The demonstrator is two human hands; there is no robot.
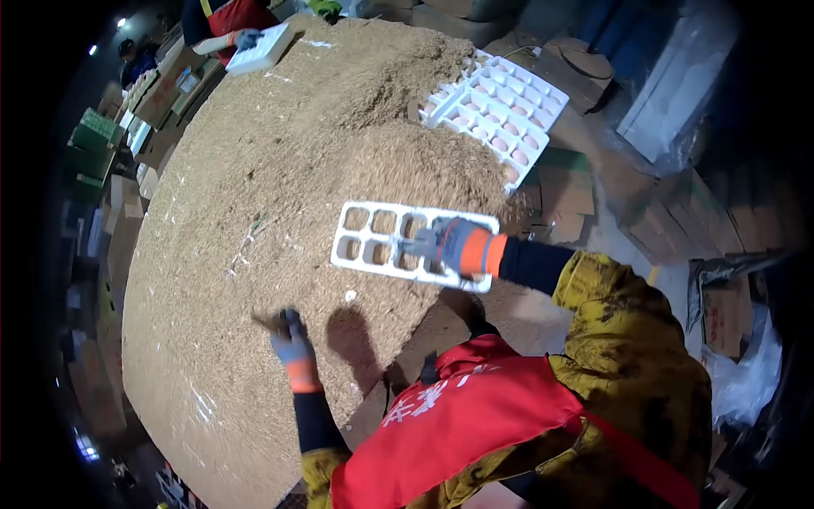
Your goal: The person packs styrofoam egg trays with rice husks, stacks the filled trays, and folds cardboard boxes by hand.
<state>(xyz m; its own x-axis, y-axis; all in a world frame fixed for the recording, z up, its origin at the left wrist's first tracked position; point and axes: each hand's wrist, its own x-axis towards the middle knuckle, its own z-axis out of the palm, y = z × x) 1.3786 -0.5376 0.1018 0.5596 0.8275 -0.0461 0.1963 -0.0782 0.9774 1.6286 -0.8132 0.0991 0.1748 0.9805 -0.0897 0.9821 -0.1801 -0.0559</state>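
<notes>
A white foam tray point(341, 254) with two rows of square cells lies on a heap of tan, husk-like loose material point(254, 170). Some of that material shows in its cells. My right hand point(454, 244), in a grey glove with an orange cuff, is over the tray's right part and covers several cells. Its fingers are smeared by motion, so their grip cannot be made out. Farther left and nearer me, my left hand point(292, 343) is just above the heap, thumb and fingers apart. A brownish blur at its fingertips is unclear.
White trays of eggs point(500, 127) rest at the heap's far right edge. Across the heap, a person's gloved hand point(246, 39) touches another white tray point(261, 49). Cardboard boxes point(560, 191) stand on the right, and green crates point(93, 136) are at far left.
</notes>
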